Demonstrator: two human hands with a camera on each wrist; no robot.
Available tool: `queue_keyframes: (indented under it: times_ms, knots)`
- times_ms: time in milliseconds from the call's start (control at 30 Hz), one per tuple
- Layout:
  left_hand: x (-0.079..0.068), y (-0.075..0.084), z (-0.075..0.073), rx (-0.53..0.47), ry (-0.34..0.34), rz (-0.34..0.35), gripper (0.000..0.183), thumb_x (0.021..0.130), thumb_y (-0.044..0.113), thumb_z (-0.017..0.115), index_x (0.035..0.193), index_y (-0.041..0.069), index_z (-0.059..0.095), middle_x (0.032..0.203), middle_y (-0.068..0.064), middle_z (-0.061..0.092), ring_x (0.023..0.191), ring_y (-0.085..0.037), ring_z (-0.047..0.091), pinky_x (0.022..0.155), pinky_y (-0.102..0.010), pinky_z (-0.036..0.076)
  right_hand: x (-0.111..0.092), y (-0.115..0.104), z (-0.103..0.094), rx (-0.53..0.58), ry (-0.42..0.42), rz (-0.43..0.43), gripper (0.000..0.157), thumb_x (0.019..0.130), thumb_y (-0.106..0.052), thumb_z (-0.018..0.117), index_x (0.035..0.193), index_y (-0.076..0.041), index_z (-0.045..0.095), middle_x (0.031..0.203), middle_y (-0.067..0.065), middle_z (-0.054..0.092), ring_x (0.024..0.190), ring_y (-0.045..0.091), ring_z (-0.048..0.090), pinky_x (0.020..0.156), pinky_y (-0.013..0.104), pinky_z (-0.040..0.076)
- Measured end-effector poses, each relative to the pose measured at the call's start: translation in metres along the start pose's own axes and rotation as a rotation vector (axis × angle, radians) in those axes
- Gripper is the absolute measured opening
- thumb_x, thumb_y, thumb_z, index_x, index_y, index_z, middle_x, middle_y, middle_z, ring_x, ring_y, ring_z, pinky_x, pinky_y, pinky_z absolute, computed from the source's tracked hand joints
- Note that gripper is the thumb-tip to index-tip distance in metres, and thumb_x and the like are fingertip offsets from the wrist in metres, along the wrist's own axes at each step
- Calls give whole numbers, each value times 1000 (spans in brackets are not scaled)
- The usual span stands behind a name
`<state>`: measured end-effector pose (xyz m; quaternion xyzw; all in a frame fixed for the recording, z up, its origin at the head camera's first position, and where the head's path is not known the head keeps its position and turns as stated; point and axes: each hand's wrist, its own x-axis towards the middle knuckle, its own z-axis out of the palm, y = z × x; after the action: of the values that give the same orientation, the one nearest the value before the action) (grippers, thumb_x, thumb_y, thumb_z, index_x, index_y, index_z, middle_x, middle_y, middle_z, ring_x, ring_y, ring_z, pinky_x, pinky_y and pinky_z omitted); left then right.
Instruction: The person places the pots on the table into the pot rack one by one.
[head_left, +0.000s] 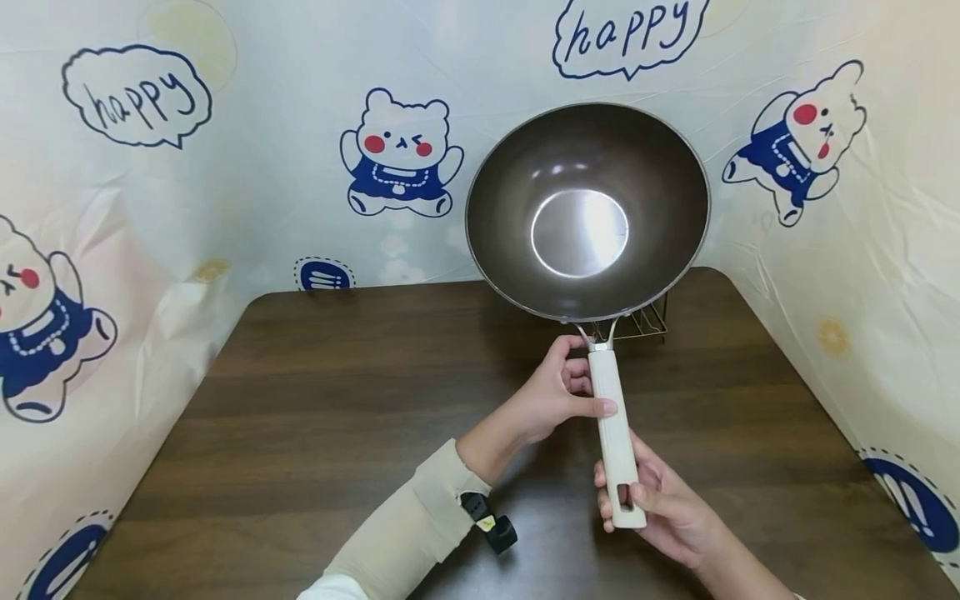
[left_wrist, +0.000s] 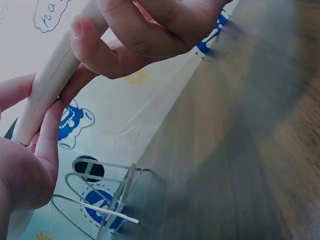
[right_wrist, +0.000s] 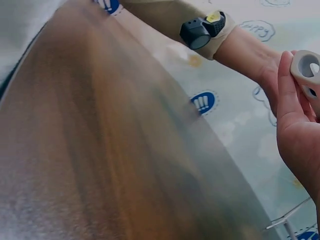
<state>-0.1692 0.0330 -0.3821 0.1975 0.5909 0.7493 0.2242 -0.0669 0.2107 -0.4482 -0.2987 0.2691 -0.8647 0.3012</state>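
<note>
The pan (head_left: pixel 587 225) is hanging in the air beyond the left hand (head_left: pixel 557 397) and the right hand (head_left: pixel 669 504), its hollow facing the near side and its bowl overlapping the right part of the far edge of the surface (head_left: pixel 337 417) in the head view. Its handle (head_left: pixel 617 446), the long axis, is running back toward the near edge and veering slightly right, so the line between the two grips is probably governing any tilt or swing. The left hand is gripping nearer the bowl, reaching in from the left with its thumb lying across the handle. The right hand is holding the butt end, closer to the near edge, thumb on top and fingers curling beneath. Both are clamping the handle, spaced apart along it. A wire rack (head_left: pixel 652 320) is standing near the far right corner, partly hidden by the pan.
</note>
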Motion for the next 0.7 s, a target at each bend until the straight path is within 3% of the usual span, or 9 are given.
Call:
queue_keyframes:
  times_ms: [333,700]
  knots:
    - [12,5,12,-35,8,-29,72,76,-21,69,130,11,33,101,-9,65,80,-16,62,74,-27,52,-6,-12,1,-15,-10,-55,57,104,0,30,155,-18,12,126,12,49,108,25,60,92,38,50]
    - [26,11,21,-24,9,-20,70,74,-22,70,130,8,40,99,-5,56,80,-17,61,72,-27,53,-10,-24,-1,-136,32,-114,62,102,3,29,157,-16,6,125,15,49,107,27,62,91,39,52]
